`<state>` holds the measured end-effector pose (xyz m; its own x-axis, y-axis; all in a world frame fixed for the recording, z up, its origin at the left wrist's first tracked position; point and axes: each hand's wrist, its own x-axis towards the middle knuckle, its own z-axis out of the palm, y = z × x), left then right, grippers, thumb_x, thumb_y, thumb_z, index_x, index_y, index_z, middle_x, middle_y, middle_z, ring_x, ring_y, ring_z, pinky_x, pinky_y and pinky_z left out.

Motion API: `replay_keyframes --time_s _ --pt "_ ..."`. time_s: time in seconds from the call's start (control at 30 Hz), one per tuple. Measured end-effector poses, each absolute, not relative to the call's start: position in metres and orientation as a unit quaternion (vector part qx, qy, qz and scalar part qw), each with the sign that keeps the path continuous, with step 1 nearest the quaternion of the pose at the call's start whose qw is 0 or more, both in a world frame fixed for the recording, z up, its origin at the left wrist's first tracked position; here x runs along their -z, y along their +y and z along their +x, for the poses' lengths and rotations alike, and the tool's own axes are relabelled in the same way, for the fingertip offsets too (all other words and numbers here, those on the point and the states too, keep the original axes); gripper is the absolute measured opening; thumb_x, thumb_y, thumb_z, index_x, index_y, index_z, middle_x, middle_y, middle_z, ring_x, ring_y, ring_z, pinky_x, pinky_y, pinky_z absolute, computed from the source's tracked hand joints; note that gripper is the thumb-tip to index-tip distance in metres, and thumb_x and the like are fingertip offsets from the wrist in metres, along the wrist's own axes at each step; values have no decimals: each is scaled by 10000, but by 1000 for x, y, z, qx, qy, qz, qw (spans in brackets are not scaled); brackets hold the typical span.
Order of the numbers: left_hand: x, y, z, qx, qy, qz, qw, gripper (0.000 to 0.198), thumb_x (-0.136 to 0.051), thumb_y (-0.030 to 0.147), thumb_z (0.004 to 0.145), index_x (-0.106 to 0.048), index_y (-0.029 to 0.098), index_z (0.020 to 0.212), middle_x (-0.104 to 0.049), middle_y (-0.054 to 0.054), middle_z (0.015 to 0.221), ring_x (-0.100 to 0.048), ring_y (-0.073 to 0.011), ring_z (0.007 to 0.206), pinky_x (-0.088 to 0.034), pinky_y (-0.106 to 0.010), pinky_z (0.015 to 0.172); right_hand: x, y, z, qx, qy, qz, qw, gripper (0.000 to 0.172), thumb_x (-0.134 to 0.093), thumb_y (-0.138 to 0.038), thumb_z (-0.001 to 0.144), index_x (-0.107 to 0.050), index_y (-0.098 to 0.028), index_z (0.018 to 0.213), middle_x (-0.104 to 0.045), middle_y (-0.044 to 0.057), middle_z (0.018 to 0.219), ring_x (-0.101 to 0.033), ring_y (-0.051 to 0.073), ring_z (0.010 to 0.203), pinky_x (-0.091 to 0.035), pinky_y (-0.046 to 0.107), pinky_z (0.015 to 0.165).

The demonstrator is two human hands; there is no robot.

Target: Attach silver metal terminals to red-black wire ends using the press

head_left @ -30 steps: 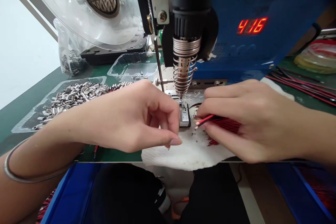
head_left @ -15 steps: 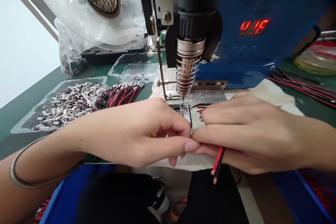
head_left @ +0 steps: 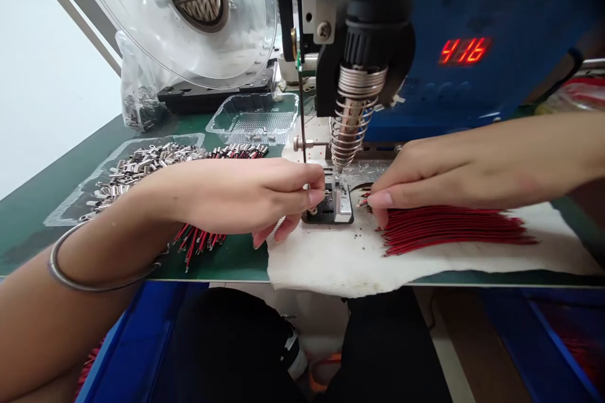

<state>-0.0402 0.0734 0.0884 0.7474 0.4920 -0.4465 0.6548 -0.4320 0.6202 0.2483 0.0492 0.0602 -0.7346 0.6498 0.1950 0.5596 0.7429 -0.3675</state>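
My left hand reaches over the small black-and-silver fixture under the soldering head. Thumb and forefinger pinch at its left side; what they hold is too small to make out. To the right, my right hand is closed by its fingertips on a red-and-black wire at the stripped ends. Beneath that hand lies a bundle of red-and-black wires on a white cloth.
Left stands a clear tray of metal connectors, beside wires with connectors fitted. Behind are a second clear tray, a bag of metal parts and a large clear reel. A blue machine with red digits fills the back right.
My hands were together in front of the fixture, a red-and-black wire in the right. Now they are apart: the left has moved up to the fixture, the right to the wire bundle.
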Motion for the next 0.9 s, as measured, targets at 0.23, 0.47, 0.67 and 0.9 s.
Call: replay_keyframes --time_s 0.23,0.47,0.67,0.9 --pt "-81 70 -43 -12 343 854 390 283 -479 304 1152 -469 258 873 -683 39 670 -676 -128 551 -546 -246 602 -59 60 241 -344 -860 -347 143 430 -567 -563 1169 -648 -223 918 -651 -57 775 -555 87 634 -458 249 570" --pt "-84 72 -40 19 338 850 404 298 -471 338 1158 -460 262 871 -710 25 710 -689 -139 590 -591 -265 645 -34 56 232 -310 -857 -338 235 386 -609 -520 1156 -654 -211 930 -695 -33 754 -596 116 637 -427 265 585" --pt "-84 72 -38 15 352 856 379 262 -494 310 1134 -477 262 877 -721 38 727 -677 -133 560 -552 -271 603 -34 53 229 -256 -870 -347 239 303 -580 -419 1135 -669 -216 929 -643 -48 706 -565 127 618 -410 286 595" --pt "-82 72 -36 21 349 859 374 280 -494 332 1142 -468 261 873 -717 33 724 -679 -140 565 -551 -283 623 -29 51 225 -227 -879 -328 262 271 -576 -391 1138 -668 -222 947 -625 -44 709 -548 144 633 -396 307 641"
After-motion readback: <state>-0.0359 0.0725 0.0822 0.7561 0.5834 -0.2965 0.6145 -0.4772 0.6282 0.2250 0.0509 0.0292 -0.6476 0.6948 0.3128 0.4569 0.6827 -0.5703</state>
